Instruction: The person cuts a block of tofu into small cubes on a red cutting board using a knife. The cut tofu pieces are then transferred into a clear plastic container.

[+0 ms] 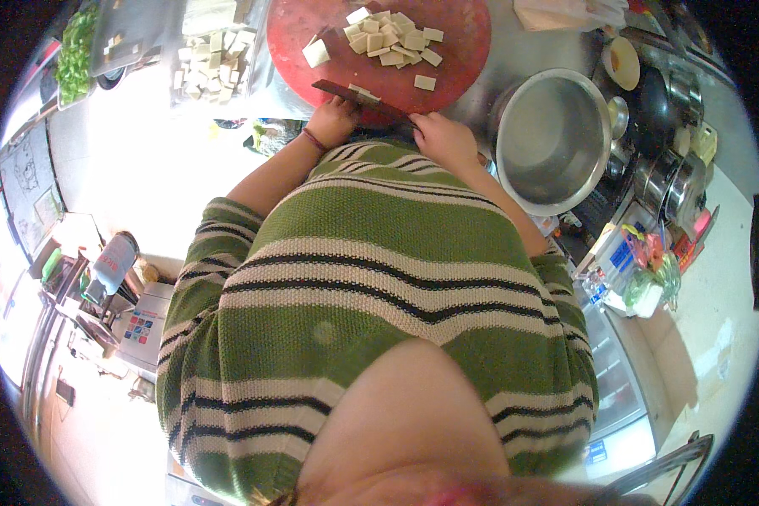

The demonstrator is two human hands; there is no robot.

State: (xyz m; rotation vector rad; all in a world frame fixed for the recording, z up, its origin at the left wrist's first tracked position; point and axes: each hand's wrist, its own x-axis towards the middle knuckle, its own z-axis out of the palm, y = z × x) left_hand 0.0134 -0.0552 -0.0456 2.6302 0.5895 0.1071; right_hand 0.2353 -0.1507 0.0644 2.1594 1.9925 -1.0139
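Observation:
My right hand (446,140) grips the handle end of a dark-bladed kitchen knife (354,95). The blade lies slantwise across the near part of a round red cutting board (462,57). At the blade's far-left end is my left hand (334,121), wearing a dark bracelet; its fingertips are partly hidden by the blade. A narrow pale piece (365,92) lies along the blade's upper edge. Farther up the board is a heap of pale square slices, perhaps tofu (389,38). One larger slice (316,54) sits apart at the left, and another slice (424,83) at the right.
Left of the board, a clear tray (176,95) holds more pale pieces. Beyond it are a dark tray (126,38) and a container of chopped greens (76,57). A large metal pot (553,142) stands close on the right, with several pans (650,114) and a plastic bag (572,14) around it.

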